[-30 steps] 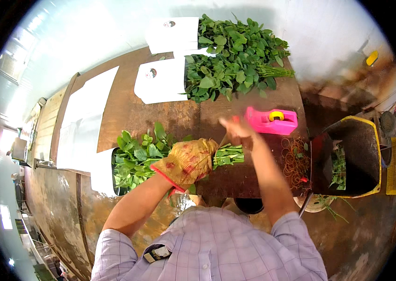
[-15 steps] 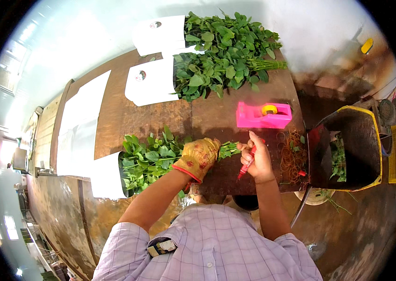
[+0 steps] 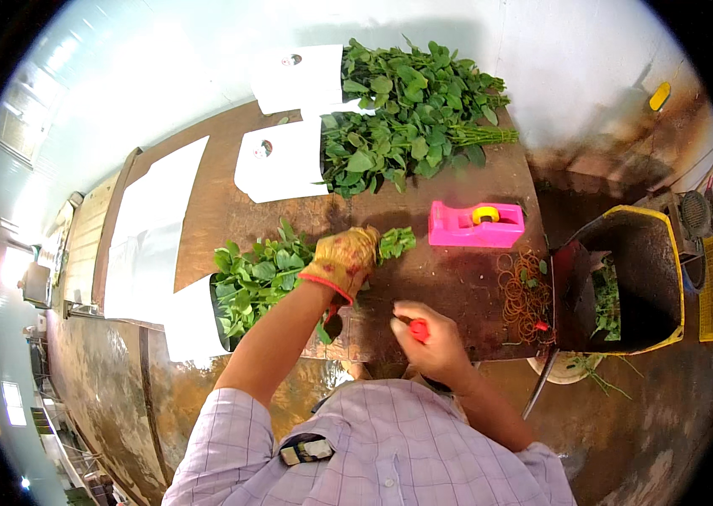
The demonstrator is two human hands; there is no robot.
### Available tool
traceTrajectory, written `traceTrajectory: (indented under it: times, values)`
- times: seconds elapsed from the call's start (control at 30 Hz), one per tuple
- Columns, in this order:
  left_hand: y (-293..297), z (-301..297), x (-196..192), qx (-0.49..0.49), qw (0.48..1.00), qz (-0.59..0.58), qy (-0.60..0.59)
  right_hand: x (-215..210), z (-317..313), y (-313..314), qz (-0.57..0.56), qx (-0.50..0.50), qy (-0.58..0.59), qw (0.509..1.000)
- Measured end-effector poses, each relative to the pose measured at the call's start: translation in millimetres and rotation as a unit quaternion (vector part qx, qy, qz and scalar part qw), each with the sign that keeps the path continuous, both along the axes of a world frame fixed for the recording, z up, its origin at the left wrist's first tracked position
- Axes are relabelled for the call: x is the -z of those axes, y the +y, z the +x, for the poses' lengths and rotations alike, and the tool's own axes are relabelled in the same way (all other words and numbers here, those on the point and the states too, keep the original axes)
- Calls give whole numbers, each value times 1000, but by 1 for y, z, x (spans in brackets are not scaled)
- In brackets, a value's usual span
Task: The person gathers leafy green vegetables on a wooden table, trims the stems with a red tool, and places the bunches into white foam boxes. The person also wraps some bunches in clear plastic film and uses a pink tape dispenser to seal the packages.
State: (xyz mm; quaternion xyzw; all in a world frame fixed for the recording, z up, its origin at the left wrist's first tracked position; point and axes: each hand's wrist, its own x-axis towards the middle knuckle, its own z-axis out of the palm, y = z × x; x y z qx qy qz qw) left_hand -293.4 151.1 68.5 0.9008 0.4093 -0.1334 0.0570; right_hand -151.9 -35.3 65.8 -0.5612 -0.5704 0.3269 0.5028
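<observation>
My left hand [image 3: 344,257], in a stained yellow glove with a red cuff, is closed around the stems of a leafy green bunch [image 3: 259,270]. The bunch's leafy head lies to the left, partly inside a white paper wrap [image 3: 196,316]. Short stem ends with some leaves [image 3: 396,243] stick out to the right of the glove. My bare right hand [image 3: 441,341] is closed around a red tool [image 3: 419,330], low over the table's near edge and apart from the bunch. Most of the tool is hidden in the fist, so its kind cannot be made out.
Two wrapped leafy bunches [image 3: 415,110] lie at the back of the brown table [image 3: 289,211]. A pink tape dispenser [image 3: 474,226] and a pile of rubber bands [image 3: 525,291] are on the right. Beyond the right edge stands a dark, yellow-rimmed bin [image 3: 656,287]. White sheets [image 3: 150,228] cover the left.
My right hand has come down and to the left, turning so the red tool is mostly covered. My left hand has shifted slightly left, still gripping the stems. The view has tilted slightly.
</observation>
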Motion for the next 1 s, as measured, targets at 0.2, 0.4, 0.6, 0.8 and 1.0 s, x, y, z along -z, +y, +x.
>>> traceTrajectory:
  times: [0.2, 0.4, 0.6, 0.8, 1.0]
  values:
    - [39, 15, -9, -86, 996, -4, -39, 50, 65, -52, -235, 77, 41, 968]
    - [-41, -49, 54, 64, 945, -68, -314, 51, 46, -36, -239, 129, 166, 948]
    - [-191, -93, 103, -173, 918, -158, -320, 66, -65, 11, -80, 1, 4, 997]
    - [-250, -171, 63, -204, 969, 50, -131, 71, -181, 7, -5, -132, -147, 980]
    - [-327, -260, 115, -453, 746, -39, -486, 114, -310, -26, -35, -274, -179, 944]
